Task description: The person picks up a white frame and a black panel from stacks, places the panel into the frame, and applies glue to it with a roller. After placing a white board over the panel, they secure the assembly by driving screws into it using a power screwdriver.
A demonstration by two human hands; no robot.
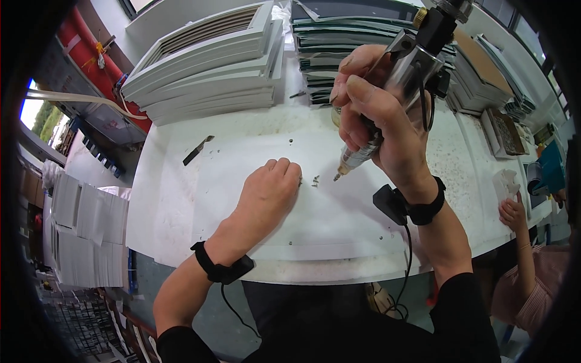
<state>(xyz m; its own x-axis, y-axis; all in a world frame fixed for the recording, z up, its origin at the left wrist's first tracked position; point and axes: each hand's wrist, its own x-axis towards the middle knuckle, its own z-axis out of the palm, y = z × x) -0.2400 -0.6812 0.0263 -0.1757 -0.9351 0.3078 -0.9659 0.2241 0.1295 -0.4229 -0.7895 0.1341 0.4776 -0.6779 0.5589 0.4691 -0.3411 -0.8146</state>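
Observation:
In my right hand [387, 115] is a power screwdriver [356, 158] with a clear and metal body, its fingers wrapped round it. The bit points down and left, above a white flat panel [345, 218]. A few small screws [315, 181] lie loose on the panel, just left of the bit. My left hand [272, 187] rests on the panel left of these screws, fingers curled in. A small dark bit shows at its fingertips; what they hold, if anything, is hidden. Both wrists wear black straps with small boxes and cables.
A dark-handled knife [197, 151] lies on the white table [166, 181] at left. White louvred frames [200, 75] are stacked at the back left, dark-edged panels [311, 45] at the back middle. An open box of small parts [503, 134] and another person's hand [513, 213] are at right.

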